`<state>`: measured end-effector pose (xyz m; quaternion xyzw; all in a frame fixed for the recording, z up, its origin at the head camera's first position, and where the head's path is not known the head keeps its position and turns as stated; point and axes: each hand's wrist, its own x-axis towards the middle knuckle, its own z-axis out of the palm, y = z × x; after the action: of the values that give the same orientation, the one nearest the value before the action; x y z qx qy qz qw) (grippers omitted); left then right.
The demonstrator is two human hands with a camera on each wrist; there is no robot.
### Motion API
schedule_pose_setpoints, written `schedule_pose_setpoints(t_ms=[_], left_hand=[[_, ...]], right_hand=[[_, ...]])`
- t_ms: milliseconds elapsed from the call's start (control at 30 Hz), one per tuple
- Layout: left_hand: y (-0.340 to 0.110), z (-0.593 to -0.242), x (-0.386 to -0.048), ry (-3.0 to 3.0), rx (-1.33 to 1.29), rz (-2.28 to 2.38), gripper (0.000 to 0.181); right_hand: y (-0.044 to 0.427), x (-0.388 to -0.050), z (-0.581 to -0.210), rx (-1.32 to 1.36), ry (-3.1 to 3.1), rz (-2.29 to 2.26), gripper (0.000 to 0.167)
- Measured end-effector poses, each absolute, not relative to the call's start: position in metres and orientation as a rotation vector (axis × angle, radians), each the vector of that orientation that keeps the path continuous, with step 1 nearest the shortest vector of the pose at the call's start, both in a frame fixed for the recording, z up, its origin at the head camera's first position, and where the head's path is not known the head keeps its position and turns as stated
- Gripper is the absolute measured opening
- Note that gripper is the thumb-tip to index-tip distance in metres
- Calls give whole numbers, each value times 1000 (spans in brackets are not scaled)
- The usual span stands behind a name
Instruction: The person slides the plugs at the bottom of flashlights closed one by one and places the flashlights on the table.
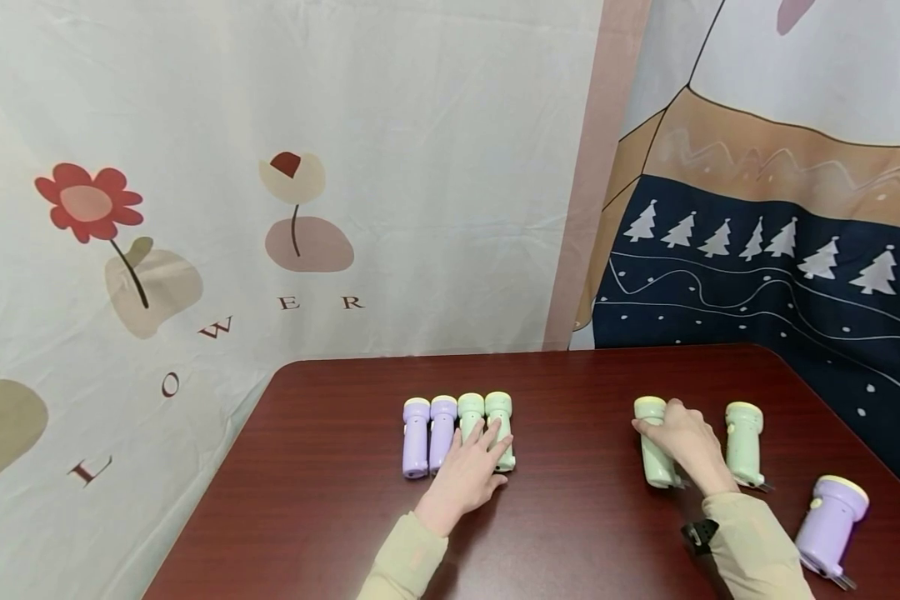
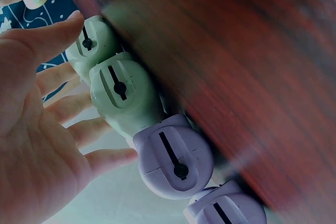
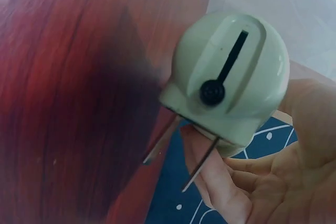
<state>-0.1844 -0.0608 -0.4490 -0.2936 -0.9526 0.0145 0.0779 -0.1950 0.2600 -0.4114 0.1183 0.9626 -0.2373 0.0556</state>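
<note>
Four-in-a-row is avoided here: two purple flashlights (image 1: 416, 442) and two green flashlights (image 1: 498, 407) lie side by side mid-table, lenses toward the far edge. Over the green pair my left hand (image 1: 461, 477) spreads its fingers, which rest on or against them; the left wrist view shows the palm and the flashlights' slotted ends (image 2: 119, 87). To the right, my right hand (image 1: 686, 442) grips another green flashlight (image 1: 654, 462) between thumb and fingers. Two metal prongs (image 3: 202, 163) stick out of its end in the right wrist view.
Right of the right hand lies one more green flashlight (image 1: 744, 442). A purple flashlight (image 1: 831, 525) sits nearer the table's right side, its prongs out. Behind the dark red table (image 1: 570, 400) hang a pale flower-printed cloth (image 1: 435, 167) and a navy tree-printed cloth (image 1: 765, 275).
</note>
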Motion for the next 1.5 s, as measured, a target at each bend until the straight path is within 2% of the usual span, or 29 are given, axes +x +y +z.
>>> schedule_pose_setpoints(t_ms=[967, 1500], left_hand=[[-59, -451, -185, -2856, -866, 37, 53], [-50, -446, -182, -2812, -893, -1, 54]], right_hand=[[215, -209, -404, 301, 2976, -901, 64], [188, -212, -405, 269, 2978, -1025, 67]])
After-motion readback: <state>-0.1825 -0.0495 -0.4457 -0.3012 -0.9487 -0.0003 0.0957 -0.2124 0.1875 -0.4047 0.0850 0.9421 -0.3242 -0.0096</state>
